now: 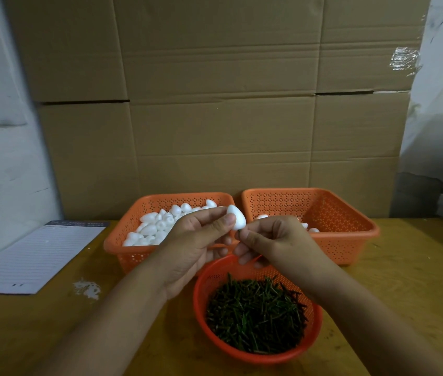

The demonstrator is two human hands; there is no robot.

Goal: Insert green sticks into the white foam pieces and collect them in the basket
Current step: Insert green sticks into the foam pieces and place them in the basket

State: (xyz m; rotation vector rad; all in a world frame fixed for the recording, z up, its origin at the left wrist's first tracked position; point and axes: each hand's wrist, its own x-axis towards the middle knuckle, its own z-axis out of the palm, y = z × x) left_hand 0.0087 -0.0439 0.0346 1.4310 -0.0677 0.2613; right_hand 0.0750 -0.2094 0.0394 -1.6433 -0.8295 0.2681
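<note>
**Seat the stick straight into the foam**

Nearest you, at the desk's front edge, sits the round red bowl (307, 346) of green sticks (255, 313). Above it, your left hand (198, 240) pinches a white foam piece (236, 217) between thumb and fingers. Your right hand (274, 240) is curled, pinching what looks like a stick's tip just under the foam; the stick itself is mostly hidden. Line the stick up with the foam's long axis, hold the foam lightly so it won't dent, and push steadily, not at an angle. Then drop it into the right-hand basket (350, 240) toward the desk's back edge, beside the left basket (122, 256) of plain foam.
</note>
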